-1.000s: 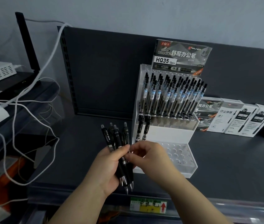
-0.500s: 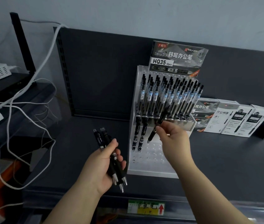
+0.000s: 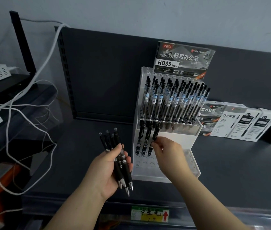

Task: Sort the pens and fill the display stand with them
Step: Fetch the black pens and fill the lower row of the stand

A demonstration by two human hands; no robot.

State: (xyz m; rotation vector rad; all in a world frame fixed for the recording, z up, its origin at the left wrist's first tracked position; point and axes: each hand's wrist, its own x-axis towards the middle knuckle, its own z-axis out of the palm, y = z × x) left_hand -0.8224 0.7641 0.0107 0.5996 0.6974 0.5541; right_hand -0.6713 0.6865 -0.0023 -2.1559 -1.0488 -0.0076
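Observation:
A white tiered display stand point(image 3: 177, 138) sits on the dark shelf. Its upper tier is full of clear-barrelled pens point(image 3: 172, 100). In the lower tier's back row stand three black pens; my right hand point(image 3: 167, 151) pinches the third black pen point(image 3: 155, 136), which sits in a hole there. The front holes point(image 3: 148, 163) of the lower tier hold nothing. My left hand point(image 3: 109, 170) grips a bundle of black pens point(image 3: 118, 156), tips pointing down, left of the stand.
A pen box point(image 3: 184, 60) tops the stand. White and dark pen boxes point(image 3: 237, 122) line the shelf to the right. White cables point(image 3: 15, 113) hang at the left over a black device. A price label point(image 3: 149, 214) sits on the shelf's front edge.
My right hand took one black pen from the bundle, carried it to the stand and lowered it into the third hole. The left hand kept holding the remaining pens.

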